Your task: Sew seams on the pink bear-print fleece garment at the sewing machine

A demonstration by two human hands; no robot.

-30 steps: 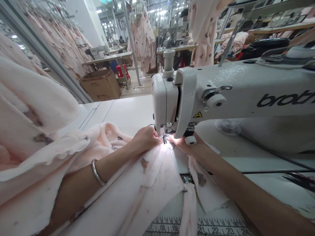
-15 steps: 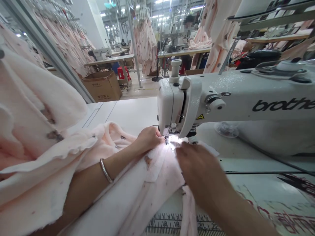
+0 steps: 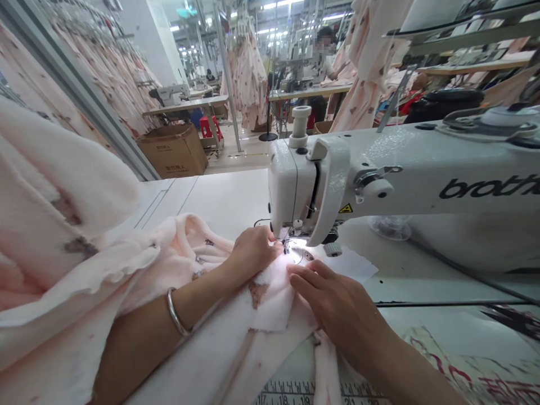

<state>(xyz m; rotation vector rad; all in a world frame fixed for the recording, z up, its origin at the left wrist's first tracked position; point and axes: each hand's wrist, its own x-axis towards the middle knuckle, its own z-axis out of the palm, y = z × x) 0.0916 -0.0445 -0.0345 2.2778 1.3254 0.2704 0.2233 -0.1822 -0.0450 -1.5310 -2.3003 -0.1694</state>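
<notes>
A pale pink fleece garment (image 3: 270, 306) with small brown prints lies on the machine bed, one edge under the lit needle area of a white sewing machine (image 3: 291, 180). My left hand (image 3: 255, 250), with a silver bangle at the wrist, is closed on the fleece just left of the presser foot (image 3: 287, 246). On the other side, my right hand (image 3: 333, 292) lies over the fabric edge with its fingers stretched toward the needle plate; its thumb is hidden. A narrow pink strip (image 3: 325, 360) hangs below my right hand.
More pink fleece (image 3: 54, 225) is heaped at the left. Dark scissors (image 3: 512, 323) lie at the right, and a printed ruler (image 3: 282, 394) runs along the front edge. Behind stand a cardboard box (image 3: 175, 152), hanging garments (image 3: 247, 79) and a person (image 3: 324, 56) at another machine.
My right hand, blurred before beside the needle, has drawn slightly toward me and settled on the fabric with its fingers extended. My left hand keeps its place by the presser foot.
</notes>
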